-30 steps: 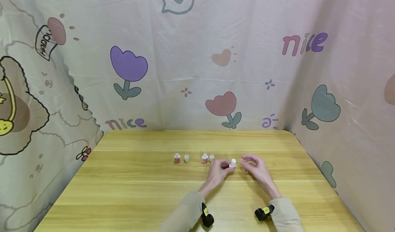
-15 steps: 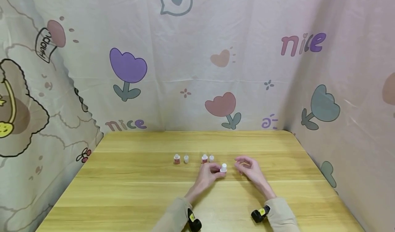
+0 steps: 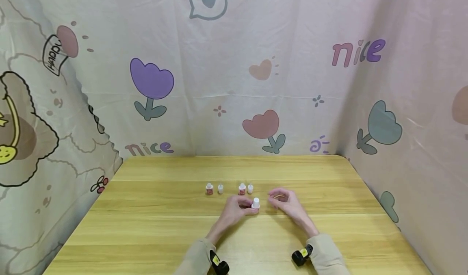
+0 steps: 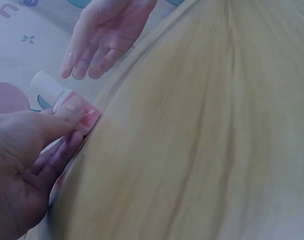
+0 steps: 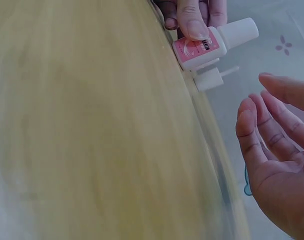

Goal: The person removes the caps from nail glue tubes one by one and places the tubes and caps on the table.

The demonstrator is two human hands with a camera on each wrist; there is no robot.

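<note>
Between thumb and fingers my left hand (image 3: 233, 211) pinches a small white bottle (image 3: 255, 204) with a pink label and a white cap, held upright near the middle of the table. The right wrist view shows the bottle's pink label (image 5: 197, 48) under the left thumb. My right hand (image 3: 289, 204) is just right of the bottle, apart from it, fingers loosely bent and holding nothing; in the left wrist view this hand (image 4: 112, 35) hangs beyond the cap (image 4: 46, 86).
Behind my left hand stand a labelled bottle (image 3: 242, 189) and a small white cap (image 3: 250, 189) with a thin stem. Farther left are another bottle (image 3: 209, 189) and cap (image 3: 220, 189). A printed cloth (image 3: 219, 72) hangs behind the wooden table (image 3: 146, 226).
My left hand has moved left and toward the table's front edge with the bottle in its pinch. The right hand has followed leftward, still holding nothing.
</note>
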